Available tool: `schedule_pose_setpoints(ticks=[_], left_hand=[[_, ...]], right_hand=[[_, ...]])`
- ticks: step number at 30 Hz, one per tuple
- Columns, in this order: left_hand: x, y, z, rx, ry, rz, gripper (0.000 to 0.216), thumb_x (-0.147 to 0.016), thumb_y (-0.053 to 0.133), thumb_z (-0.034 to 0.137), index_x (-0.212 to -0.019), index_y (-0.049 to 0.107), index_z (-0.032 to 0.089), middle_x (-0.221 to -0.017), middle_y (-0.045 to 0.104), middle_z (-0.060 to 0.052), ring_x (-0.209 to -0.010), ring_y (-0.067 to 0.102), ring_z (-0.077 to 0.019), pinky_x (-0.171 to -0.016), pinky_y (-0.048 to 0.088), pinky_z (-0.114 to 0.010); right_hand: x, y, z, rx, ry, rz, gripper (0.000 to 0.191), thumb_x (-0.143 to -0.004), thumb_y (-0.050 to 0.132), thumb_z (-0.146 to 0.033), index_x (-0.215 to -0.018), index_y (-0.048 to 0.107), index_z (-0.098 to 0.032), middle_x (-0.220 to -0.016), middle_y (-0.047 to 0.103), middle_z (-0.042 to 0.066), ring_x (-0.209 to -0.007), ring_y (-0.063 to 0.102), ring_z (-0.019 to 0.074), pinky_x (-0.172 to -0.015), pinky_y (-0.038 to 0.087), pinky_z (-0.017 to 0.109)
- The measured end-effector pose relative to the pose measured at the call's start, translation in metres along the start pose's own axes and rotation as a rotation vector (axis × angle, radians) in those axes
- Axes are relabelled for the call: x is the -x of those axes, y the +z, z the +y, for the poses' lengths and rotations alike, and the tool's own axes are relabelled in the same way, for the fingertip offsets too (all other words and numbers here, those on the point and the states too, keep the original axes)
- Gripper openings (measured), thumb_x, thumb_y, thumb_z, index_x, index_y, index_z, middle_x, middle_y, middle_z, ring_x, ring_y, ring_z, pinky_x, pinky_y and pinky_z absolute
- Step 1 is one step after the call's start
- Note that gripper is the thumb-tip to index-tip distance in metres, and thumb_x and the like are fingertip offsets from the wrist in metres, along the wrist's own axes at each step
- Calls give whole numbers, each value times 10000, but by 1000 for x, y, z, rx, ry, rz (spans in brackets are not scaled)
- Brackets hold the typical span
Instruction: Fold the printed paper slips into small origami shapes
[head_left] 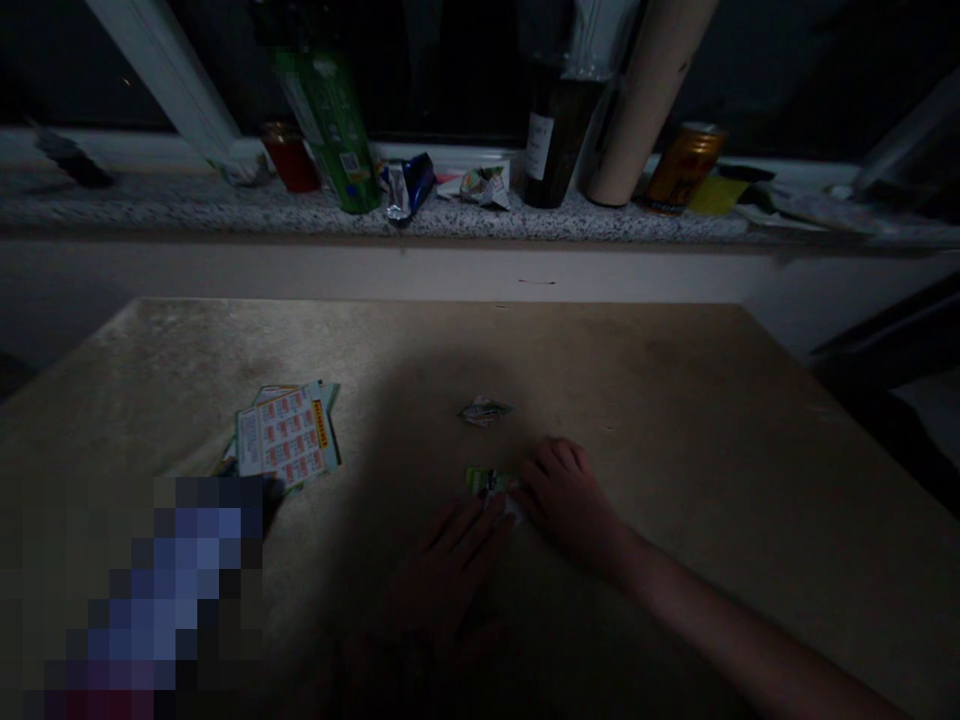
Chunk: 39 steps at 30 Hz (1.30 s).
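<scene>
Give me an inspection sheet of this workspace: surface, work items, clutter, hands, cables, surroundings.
Surface: beige table, dimly lit, shadow across the middle.
Job's things: small folded paper under the fingertips of both hands; second folded piece lies apart beyond it.
Clutter: stack of printed leaflets at the left.
Hands: left hand flat, fingertips on the paper; right hand resting on its right edge.
Cables: nothing seen.
Surroundings: stone sill with green packet, red jar, dark bottle, cardboard tube, gold can.

Leaflets [289,437] lie on the table [675,400], a can [684,165] behind.
</scene>
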<state>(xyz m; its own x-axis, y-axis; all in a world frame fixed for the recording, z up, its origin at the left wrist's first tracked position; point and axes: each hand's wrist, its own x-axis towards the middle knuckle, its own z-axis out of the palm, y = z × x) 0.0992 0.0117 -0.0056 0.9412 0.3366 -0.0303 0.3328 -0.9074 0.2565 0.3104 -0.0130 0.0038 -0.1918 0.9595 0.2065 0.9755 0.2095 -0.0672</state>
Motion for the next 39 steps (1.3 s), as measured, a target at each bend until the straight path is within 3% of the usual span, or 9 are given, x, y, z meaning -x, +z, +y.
schedule_pose_setpoints(ticks=[7,13,19,22,25,27,29,32,39], left_hand=[[0,-2,0,12,2,-14,766,-858,455,524,-1465,107,210,-1518,163,-86,-1359,197,-298,-1096,129,-469],[1,-3,4,-47,5,-8,787,-862,448,491,-1468,53,181,-1520,154,-89,-1358,191,-298,-1097,123,-463],[2,1,9,-99,-22,37,790,-872,365,572,-1468,39,170,-1515,173,-87,-1352,205,-295,-1092,96,-464],[2,4,10,-111,-21,57,806,-866,361,590,-1468,35,166,-1513,179,-89,-1350,208,-297,-1090,94,-457],[2,7,10,-111,-21,79,821,-858,390,582,-1469,45,155,-1505,212,-98,-1345,218,-310,-1090,103,-457],[2,9,11,-118,-37,86,824,-858,397,574,-1469,38,154,-1506,207,-101,-1346,212,-313,-1092,96,-457],[3,11,11,-123,-48,98,816,-862,387,575,-1469,34,159,-1507,205,-98,-1345,212,-310,-1093,91,-455],[3,13,11,-121,-41,120,805,-862,382,577,-1470,44,171,-1500,233,-86,-1336,232,-309,-1089,102,-454],[2,13,12,-136,-42,133,848,-844,399,593,-1469,25,157,-1505,217,-81,-1338,214,-315,-1082,93,-459]], right_hand=[[-1,1,0,-3,6,7,155,-893,515,-305,-869,587,-170,-898,578,88,-920,488,261,-877,365,426],[-1,2,-1,22,1,15,180,-907,483,-313,-874,591,-173,-902,579,93,-916,490,262,-866,379,433],[-3,1,-1,20,11,7,159,-880,536,-303,-874,604,-160,-907,591,95,-921,507,264,-871,403,441],[3,-2,-1,-21,-1,30,138,-878,544,-281,-869,618,-165,-899,620,85,-944,536,251,-939,380,461],[20,-7,-4,-70,-129,108,238,-892,524,-271,-1106,587,-189,-1121,632,62,-1114,512,241,-1067,244,513],[36,-11,-9,-62,-193,147,317,-908,490,-287,-1210,536,-202,-1240,590,49,-1207,461,240,-1075,240,520],[49,-15,-13,-51,-240,94,403,-917,466,-306,-1294,466,-166,-1325,522,72,-1246,433,236,-1075,269,504],[60,-21,-16,-123,-215,22,465,-900,471,-294,-1339,415,-150,-1338,503,87,-1246,445,233,-1077,293,497],[57,-25,-12,-242,-188,-62,570,-876,496,-256,-1403,302,-156,-1381,443,83,-1273,411,229,-1108,205,539]])
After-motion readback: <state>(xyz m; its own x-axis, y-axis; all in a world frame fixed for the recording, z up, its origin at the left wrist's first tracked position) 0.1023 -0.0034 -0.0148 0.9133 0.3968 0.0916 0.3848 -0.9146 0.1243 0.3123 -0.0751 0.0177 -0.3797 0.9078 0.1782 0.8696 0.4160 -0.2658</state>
